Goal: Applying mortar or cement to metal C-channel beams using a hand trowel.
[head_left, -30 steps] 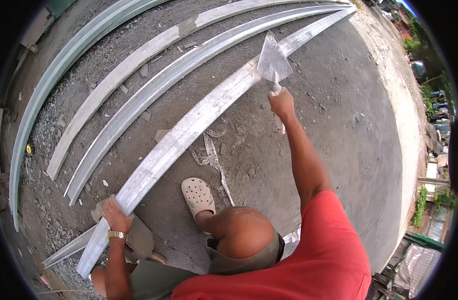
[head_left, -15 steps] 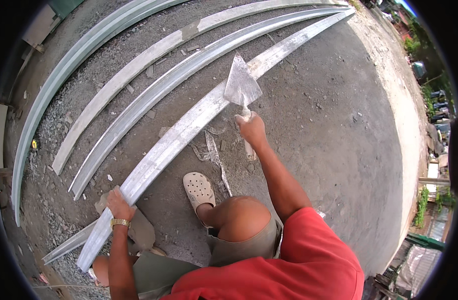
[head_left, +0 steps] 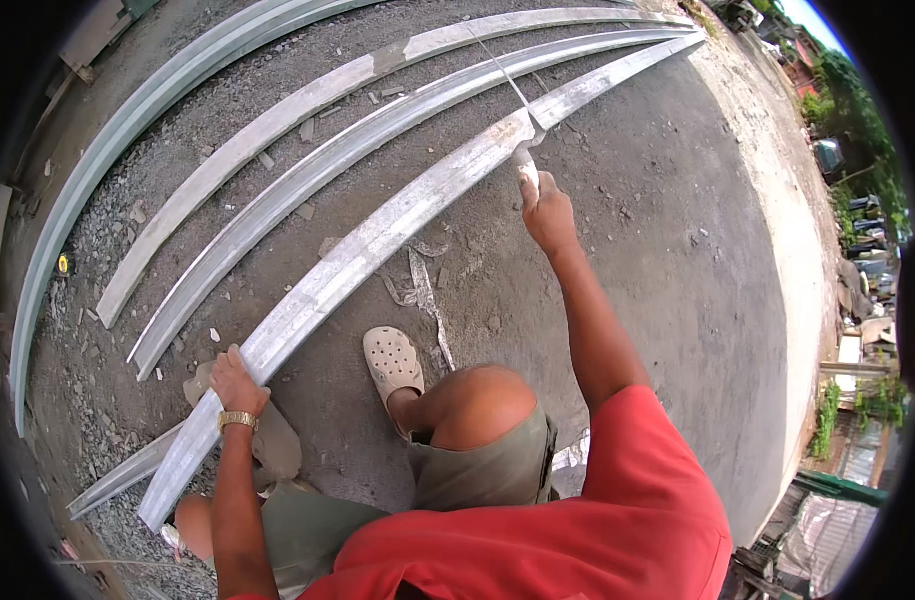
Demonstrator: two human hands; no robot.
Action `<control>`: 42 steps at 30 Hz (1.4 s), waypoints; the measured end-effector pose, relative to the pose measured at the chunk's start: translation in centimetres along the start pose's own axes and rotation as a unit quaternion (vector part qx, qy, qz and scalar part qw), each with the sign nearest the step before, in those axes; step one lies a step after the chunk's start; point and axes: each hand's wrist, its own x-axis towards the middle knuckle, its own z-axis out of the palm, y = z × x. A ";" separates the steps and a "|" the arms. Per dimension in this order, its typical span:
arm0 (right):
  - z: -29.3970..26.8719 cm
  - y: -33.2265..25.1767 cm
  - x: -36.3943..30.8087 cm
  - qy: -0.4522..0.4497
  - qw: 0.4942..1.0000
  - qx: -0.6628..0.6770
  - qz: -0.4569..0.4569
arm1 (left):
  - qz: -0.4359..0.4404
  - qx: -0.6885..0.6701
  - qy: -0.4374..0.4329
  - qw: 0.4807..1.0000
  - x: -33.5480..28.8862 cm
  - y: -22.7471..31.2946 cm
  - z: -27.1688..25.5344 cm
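Observation:
My right hand (head_left: pixel 550 218) is closed around the handle of a pointed trowel (head_left: pixel 527 168). The blade is turned edge-on, so it appears as a thin line reaching over the farther metal lengths. Its base is at the upper edge of a long pale metal channel (head_left: pixel 377 235), smeared with grey; I cannot tell whether it touches. Near the channel's lower-left end, my left hand (head_left: pixel 237 385) grips it, fingers over the far edge and a gold watch on the wrist. The channel slants from lower left to upper right in front of me.
Beyond lie another metal channel (head_left: pixel 417 108), a grey-coated strip (head_left: pixel 447 38) and a greenish channel (head_left: pixel 127 125). A shorter metal piece (head_left: pixel 127 478) is at lower left. Crumpled plastic (head_left: pixel 423 290) is by my clog (head_left: pixel 390 362). A yellow tape measure (head_left: pixel 63 264) sits at far left.
My right hand has moved right and up along the channel. The trowel has turned from flat to edge-on. My left hand still grips the channel.

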 end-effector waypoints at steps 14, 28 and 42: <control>2.7 5.1 9.0 -0.247 0.959 -0.022 0.136 | -0.007 -0.003 -0.010 1.000 0.9 1.1 0.2; -1.3 2.0 10.2 -0.095 0.974 0.202 0.036 | -0.001 -0.017 0.011 1.000 1.3 0.9 0.7; 1.1 10.5 11.6 -0.054 0.984 -0.072 0.154 | -0.011 -0.008 -0.010 1.000 1.6 1.0 0.9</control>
